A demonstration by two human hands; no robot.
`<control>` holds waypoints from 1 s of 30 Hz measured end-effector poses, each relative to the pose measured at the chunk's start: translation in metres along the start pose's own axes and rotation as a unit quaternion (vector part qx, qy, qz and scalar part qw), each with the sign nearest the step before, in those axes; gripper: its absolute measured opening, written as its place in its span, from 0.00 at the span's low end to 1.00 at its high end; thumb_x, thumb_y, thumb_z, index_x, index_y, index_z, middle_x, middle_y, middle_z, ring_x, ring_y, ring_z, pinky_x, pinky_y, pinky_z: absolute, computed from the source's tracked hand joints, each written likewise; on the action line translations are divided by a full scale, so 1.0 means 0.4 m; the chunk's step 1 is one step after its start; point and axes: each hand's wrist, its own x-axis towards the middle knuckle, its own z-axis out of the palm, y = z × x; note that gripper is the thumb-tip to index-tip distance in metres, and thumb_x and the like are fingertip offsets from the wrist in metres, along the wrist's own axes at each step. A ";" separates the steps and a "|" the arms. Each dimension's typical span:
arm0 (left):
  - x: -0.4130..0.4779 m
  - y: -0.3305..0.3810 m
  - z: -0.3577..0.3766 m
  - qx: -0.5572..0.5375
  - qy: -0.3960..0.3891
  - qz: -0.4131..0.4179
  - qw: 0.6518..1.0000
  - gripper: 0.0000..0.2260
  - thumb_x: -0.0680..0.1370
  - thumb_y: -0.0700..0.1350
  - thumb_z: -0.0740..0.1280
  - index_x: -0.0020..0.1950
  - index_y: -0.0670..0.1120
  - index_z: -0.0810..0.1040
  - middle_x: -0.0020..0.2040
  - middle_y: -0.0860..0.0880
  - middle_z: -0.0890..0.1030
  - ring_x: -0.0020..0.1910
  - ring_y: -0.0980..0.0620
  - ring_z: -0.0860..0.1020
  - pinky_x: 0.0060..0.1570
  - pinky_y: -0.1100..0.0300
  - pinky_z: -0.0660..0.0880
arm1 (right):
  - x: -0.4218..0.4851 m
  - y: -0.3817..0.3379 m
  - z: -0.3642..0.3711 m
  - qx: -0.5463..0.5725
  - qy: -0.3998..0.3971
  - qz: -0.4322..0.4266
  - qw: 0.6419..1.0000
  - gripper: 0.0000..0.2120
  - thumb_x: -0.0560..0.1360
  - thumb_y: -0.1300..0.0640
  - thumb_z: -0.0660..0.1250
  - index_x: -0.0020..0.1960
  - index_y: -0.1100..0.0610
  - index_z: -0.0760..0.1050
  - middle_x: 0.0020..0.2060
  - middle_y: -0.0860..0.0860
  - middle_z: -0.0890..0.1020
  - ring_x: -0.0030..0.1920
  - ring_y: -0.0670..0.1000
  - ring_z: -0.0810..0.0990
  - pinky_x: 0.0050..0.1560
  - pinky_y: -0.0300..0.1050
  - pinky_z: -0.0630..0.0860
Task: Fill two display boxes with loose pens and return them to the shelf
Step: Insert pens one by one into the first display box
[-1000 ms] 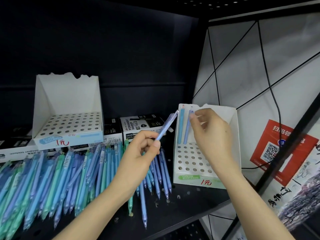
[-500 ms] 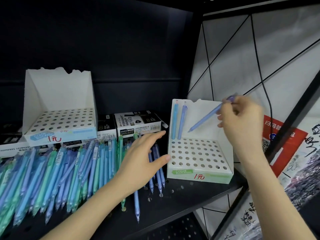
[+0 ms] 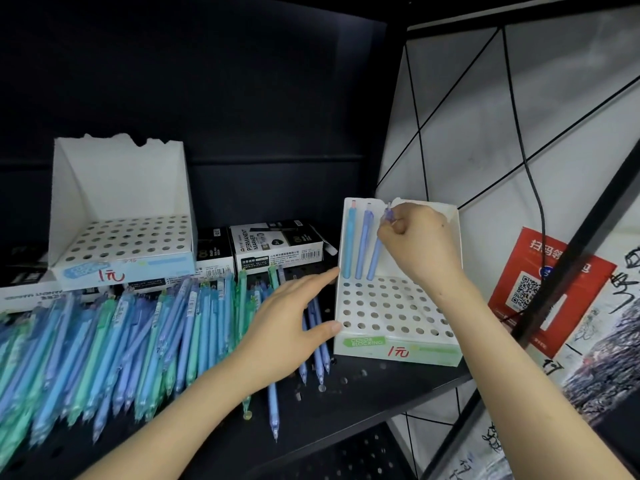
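Our right hand (image 3: 415,244) pinches the light, stiff pen (image 3: 373,265) by its top, tip apparently in the display box (image 3: 398,344) back row, while our left hand (image 3: 287,323), fingers straight, braces its left wall.

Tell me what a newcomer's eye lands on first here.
The heap of loose pens, blue and green, sprawls over the left of the shelf. At right, the right hand pinches a lilac pen into the back row of the green-labelled display box, next to two standing pens, while the left hand lies open beside its left wall. An empty display box sits behind the heap.
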 end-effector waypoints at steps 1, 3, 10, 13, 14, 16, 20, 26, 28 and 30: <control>0.001 -0.001 -0.001 -0.002 0.000 -0.001 1.000 0.31 0.74 0.50 0.69 0.69 0.67 0.55 0.63 0.69 0.64 0.65 0.62 0.65 0.68 0.56 0.64 | 0.001 0.000 0.006 -0.009 -0.013 0.003 1.000 0.18 0.77 0.58 0.59 0.30 0.58 0.61 0.23 0.49 0.64 0.26 0.49 0.61 0.29 0.43 0.59; 0.003 -0.002 -0.002 -0.006 -0.003 -0.002 1.000 0.30 0.75 0.49 0.69 0.70 0.67 0.56 0.63 0.69 0.64 0.63 0.63 0.65 0.68 0.58 0.64 | 0.001 0.004 0.017 -0.023 -0.031 0.012 0.999 0.18 0.77 0.58 0.59 0.29 0.58 0.61 0.25 0.51 0.65 0.28 0.51 0.63 0.29 0.44 0.59; -0.009 -0.021 -0.051 -0.015 0.048 -0.003 0.999 0.23 0.75 0.48 0.68 0.68 0.61 0.66 0.65 0.66 0.69 0.63 0.64 0.68 0.63 0.64 0.67 | -0.135 -0.050 -0.014 0.010 0.053 -0.036 0.998 0.09 0.77 0.53 0.63 0.52 0.56 0.77 0.35 0.48 0.79 0.33 0.49 0.77 0.35 0.43 0.73; -0.036 -0.046 -0.102 -0.012 0.130 -0.031 0.991 0.15 0.76 0.47 0.67 0.60 0.61 0.73 0.60 0.60 0.75 0.59 0.61 0.72 0.58 0.61 0.71 | -0.235 -0.108 0.002 0.037 -0.081 -0.071 0.993 0.08 0.75 0.48 0.65 0.48 0.51 0.79 0.32 0.45 0.80 0.34 0.45 0.78 0.40 0.44 0.76; -0.048 -0.055 -0.119 0.012 0.151 -0.044 0.987 0.13 0.76 0.46 0.67 0.58 0.59 0.74 0.58 0.59 0.76 0.58 0.60 0.73 0.57 0.60 0.71 | -0.260 -0.124 0.018 0.041 -0.147 -0.072 0.986 0.09 0.74 0.46 0.66 0.49 0.50 0.78 0.32 0.45 0.80 0.35 0.43 0.78 0.42 0.43 0.76; -0.077 -0.074 -0.153 0.072 0.172 -0.070 0.980 0.11 0.76 0.46 0.66 0.58 0.55 0.77 0.56 0.57 0.77 0.55 0.58 0.73 0.56 0.59 0.70 | -0.294 -0.148 0.053 0.037 -0.244 -0.063 0.967 0.14 0.73 0.42 0.66 0.54 0.49 0.76 0.32 0.45 0.79 0.36 0.43 0.78 0.44 0.41 0.76; -0.135 -0.104 -0.207 0.148 0.186 -0.116 0.964 0.10 0.77 0.48 0.66 0.58 0.52 0.78 0.51 0.56 0.75 0.50 0.56 0.72 0.49 0.60 0.67 | -0.325 -0.170 0.105 0.004 -0.293 -0.053 0.955 0.25 0.71 0.39 0.67 0.63 0.50 0.70 0.36 0.49 0.81 0.39 0.47 0.79 0.45 0.44 0.77; -0.179 -0.122 -0.232 0.210 0.135 -0.200 0.947 0.18 0.76 0.53 0.66 0.64 0.49 0.74 0.63 0.47 0.75 0.61 0.47 0.73 0.59 0.54 0.70 | -0.326 -0.166 0.130 0.038 -0.295 0.000 0.955 0.20 0.74 0.53 0.68 0.63 0.55 0.68 0.38 0.55 0.81 0.37 0.53 0.80 0.42 0.49 0.79; -0.177 -0.121 -0.235 0.223 0.121 -0.210 0.944 0.20 0.76 0.53 0.66 0.66 0.48 0.73 0.63 0.47 0.76 0.61 0.47 0.73 0.60 0.53 0.71 | -0.324 -0.161 0.132 0.059 -0.295 0.018 0.953 0.20 0.74 0.57 0.68 0.63 0.58 0.68 0.38 0.57 0.81 0.37 0.56 0.81 0.40 0.49 0.77; -0.168 -0.120 -0.236 0.225 0.113 -0.221 0.942 0.22 0.75 0.54 0.67 0.67 0.48 0.71 0.63 0.47 0.76 0.60 0.48 0.74 0.59 0.53 0.72 | -0.323 -0.161 0.129 0.082 -0.290 0.033 0.953 0.22 0.73 0.59 0.67 0.66 0.58 0.67 0.36 0.54 0.80 0.36 0.56 0.81 0.40 0.48 0.78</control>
